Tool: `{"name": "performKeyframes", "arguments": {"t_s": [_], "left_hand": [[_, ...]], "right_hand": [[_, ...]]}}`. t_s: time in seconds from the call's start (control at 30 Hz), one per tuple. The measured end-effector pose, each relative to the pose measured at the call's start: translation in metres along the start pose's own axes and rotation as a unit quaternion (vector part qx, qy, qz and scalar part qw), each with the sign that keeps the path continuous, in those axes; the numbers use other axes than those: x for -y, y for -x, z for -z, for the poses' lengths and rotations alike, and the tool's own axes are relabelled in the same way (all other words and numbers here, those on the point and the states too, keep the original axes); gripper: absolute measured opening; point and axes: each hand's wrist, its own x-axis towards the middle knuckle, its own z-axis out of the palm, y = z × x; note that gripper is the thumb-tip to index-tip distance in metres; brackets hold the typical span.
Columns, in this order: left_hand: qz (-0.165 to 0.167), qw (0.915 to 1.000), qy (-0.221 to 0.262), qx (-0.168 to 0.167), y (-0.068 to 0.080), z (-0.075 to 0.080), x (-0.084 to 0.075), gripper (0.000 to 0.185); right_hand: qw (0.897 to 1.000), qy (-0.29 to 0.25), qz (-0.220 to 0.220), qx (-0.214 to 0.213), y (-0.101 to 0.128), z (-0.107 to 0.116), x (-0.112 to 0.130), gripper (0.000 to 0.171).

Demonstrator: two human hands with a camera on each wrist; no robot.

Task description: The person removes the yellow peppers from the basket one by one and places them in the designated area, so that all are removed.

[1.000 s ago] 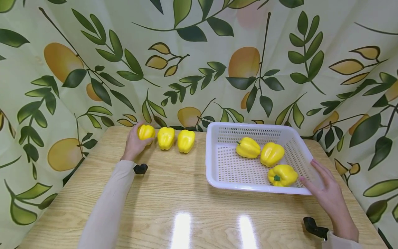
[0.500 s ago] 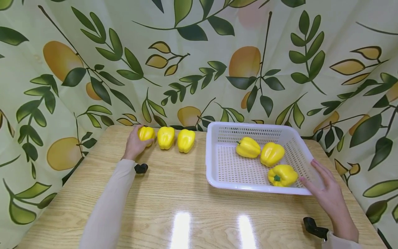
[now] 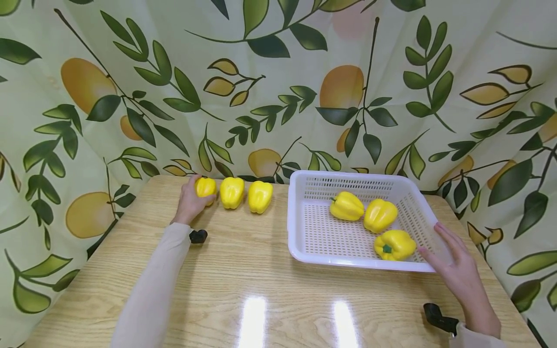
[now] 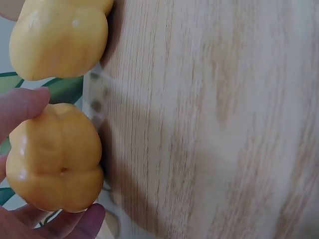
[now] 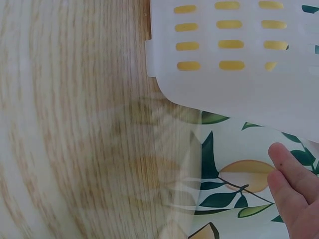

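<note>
My left hand grips a yellow bell pepper at the left end of a row at the back of the table. Thumb and fingers wrap its sides; its lobed bottom end faces the left wrist camera. To its right stand two more yellow bell peppers, a middle pepper and a right pepper. My right hand is at the front right corner of a white plastic basket, fingers extended along the outer side. Fingertips show beside the basket wall in the right wrist view.
Inside the basket lie three yellow bell peppers: a back one, a middle one and a front one. A leaf-and-fruit patterned curtain hangs behind and beside the wooden table.
My left hand has shifted very slightly to the right with its fingers round the left pepper. The right hand and the basket stay in place.
</note>
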Motion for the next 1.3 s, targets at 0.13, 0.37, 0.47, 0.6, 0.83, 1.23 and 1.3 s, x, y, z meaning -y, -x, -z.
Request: {"name": "performKeyframes", "arguments": {"t_s": [0.13,0.37,0.47,0.6,0.83,1.23,1.3], "left_hand": [[-0.004,1.0,-0.005,0.001,0.0,-0.001,-0.001,0.08],[-0.006,0.9999,-0.013,0.001,-0.002,-0.001,0.002,0.078],[-0.007,0.9998,-0.016,0.001,-0.001,0.0,0.002,0.078],[-0.01,0.9998,-0.019,-0.002,0.001,-0.001,0.001,0.078],[-0.019,0.9992,-0.017,-0.03,0.003,-0.001,0.0,0.075],[-0.037,0.9963,-0.004,-0.077,0.007,0.006,-0.007,0.06],[-0.042,0.9959,-0.002,-0.08,0.008,0.008,-0.009,0.059]], "right_hand": [[1.0,0.0,0.002,0.001,0.0,0.0,0.0,0.08],[1.0,0.003,0.014,-0.002,0.0,0.0,-0.001,0.079],[1.0,0.001,0.017,-0.002,0.001,0.0,-0.001,0.079],[1.0,0.001,0.019,-0.003,0.001,0.0,-0.001,0.079],[1.0,0.003,0.016,-0.005,0.002,0.0,0.0,0.079],[1.0,0.008,0.014,-0.002,0.001,0.001,0.0,0.08],[1.0,0.009,0.013,-0.001,0.001,0.001,0.0,0.08]]}}
